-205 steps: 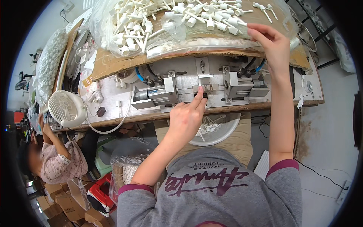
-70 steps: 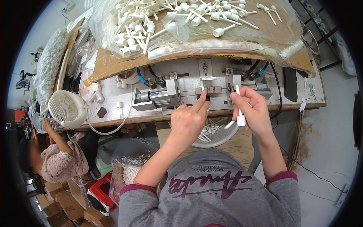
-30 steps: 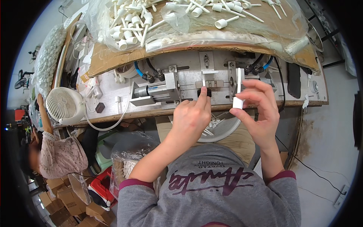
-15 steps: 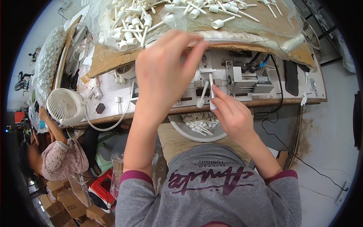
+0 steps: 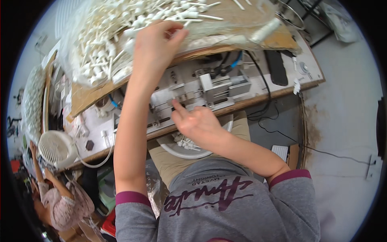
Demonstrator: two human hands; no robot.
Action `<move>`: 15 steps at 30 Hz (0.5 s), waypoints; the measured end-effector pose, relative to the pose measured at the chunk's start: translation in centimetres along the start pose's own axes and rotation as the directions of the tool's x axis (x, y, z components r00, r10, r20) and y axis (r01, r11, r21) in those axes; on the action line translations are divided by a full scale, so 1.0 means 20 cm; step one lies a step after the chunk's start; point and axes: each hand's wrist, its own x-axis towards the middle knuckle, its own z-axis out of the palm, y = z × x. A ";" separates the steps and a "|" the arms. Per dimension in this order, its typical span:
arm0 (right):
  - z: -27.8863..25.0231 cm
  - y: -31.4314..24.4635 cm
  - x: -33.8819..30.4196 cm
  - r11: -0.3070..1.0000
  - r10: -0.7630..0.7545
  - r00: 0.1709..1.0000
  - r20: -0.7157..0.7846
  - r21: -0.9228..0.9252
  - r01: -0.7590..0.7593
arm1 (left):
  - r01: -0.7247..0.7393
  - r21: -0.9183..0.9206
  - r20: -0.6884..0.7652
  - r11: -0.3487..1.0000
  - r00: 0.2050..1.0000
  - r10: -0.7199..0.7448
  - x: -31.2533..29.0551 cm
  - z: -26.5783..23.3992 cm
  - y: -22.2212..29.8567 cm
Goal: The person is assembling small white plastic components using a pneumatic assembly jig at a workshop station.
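My left hand [image 5: 155, 46] is over the near side of a heap of white plastic sticks with cup-shaped ends [image 5: 125, 28]. Its thumb and forefinger are bent with a gap between them, close to several sticks; no piece shows clearly in its grasp. Lower and to the right, my right hand [image 5: 197, 123] points its forefinger at a small metal fixture [image 5: 185, 98], the tip against or just by its left end. The other fingers are curled under and partly hidden, and no piece shows in them.
Right of the fixture sits a metal clamp or cylinder unit [image 5: 223, 86] with hoses. Cardboard [image 5: 250, 24] under the heap overhangs the bench. A white basin [image 5: 217, 145] with similar pieces rests at my lap. A phone [image 5: 276, 67], a white fan [image 5: 58, 149] and another person [image 5: 60, 201] are also near.
My left hand has moved from above the bench to the heap. My right hand held a white stick at the fixture before; now its forefinger points there and no stick shows. The view has shifted.
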 end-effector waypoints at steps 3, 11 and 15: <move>0.01 0.02 -0.03 0.993 0.069 0.998 -0.006 0.095 -0.068 | 0.042 -0.107 -0.071 0.993 0.996 -0.050 -0.08 -0.09 0.14; -0.22 0.18 -0.10 0.671 0.433 0.899 -0.065 0.689 -0.273 | 0.118 -0.228 0.052 0.967 0.993 -0.109 -0.55 -0.29 0.21; -0.29 0.37 0.12 0.619 0.550 0.803 -0.231 0.758 -0.206 | 0.016 0.031 0.198 0.999 0.980 -0.022 -0.81 -0.23 0.18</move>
